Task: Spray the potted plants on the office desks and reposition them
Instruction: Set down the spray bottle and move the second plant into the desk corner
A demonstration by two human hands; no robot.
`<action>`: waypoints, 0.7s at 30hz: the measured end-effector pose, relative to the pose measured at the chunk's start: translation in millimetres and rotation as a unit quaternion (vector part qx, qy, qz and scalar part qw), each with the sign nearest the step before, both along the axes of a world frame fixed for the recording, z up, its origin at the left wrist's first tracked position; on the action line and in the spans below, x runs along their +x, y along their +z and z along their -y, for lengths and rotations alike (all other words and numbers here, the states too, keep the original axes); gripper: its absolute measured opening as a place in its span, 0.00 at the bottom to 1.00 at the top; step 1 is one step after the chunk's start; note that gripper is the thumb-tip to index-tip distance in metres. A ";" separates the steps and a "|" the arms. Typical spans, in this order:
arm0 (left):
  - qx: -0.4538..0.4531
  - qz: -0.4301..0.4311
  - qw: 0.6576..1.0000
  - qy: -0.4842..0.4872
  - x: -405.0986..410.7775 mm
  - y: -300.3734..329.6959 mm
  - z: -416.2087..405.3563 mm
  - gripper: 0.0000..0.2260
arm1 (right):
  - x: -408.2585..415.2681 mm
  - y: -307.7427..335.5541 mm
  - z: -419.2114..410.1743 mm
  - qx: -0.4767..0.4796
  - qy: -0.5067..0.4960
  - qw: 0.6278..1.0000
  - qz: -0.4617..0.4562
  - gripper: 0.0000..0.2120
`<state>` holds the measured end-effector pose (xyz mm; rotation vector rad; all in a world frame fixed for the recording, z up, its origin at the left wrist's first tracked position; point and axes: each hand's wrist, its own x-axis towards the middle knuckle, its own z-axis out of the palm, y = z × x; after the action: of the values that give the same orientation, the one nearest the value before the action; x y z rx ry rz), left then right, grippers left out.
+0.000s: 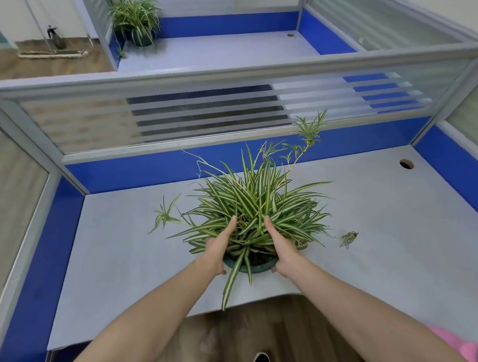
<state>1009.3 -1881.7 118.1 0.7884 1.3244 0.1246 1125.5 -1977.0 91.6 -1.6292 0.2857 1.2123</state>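
A spider plant (258,207) with striped green-and-white leaves grows in a dark green pot (252,267) near the front edge of the pale grey desk (392,240). My left hand (218,250) grips the pot's left side and my right hand (282,245) grips its right side, fingers reaching up into the leaves. A second potted spider plant (136,18) stands in the back left corner of the far desk (223,49). A dark spray bottle (55,36) stands on the floor at the far left.
Blue-and-glass partitions (213,114) wall the near desk on three sides. A cable hole (406,164) sits at the desk's back right. A small loose plantlet (348,238) lies right of the pot. A mop (53,54) lies on the far floor.
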 end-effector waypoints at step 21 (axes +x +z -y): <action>0.011 0.006 0.992 0.122 -60.1 4.5 -21.6 0.58 | -26.9 -20.5 -74.0 0.049 0.115 0.992 0.006 0.53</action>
<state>949.1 -1860.0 122.5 0.6408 1.4059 0.3379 1098.7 -1902.9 71.0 -1.6158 0.0291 1.3664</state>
